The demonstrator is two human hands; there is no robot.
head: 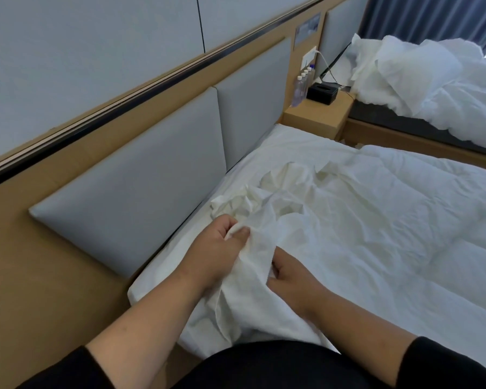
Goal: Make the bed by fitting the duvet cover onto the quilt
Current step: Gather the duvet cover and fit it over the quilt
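A white duvet cover (267,220) lies crumpled at the head end of the near bed, its thin fabric bunched toward me. My left hand (216,245) pinches a fold of this cover between thumb and fingers. My right hand (289,273) grips the same cloth just below, fingers curled into it. The thicker white quilt (390,209) spreads flat over the bed to the right. Part of the cover hangs over the bed's near corner in front of my body.
A grey padded headboard (141,175) runs along the left. A wooden nightstand (317,116) holds several water bottles (302,85) and a black tissue box (321,94). A second bed (432,80) with rumpled white bedding stands beyond it.
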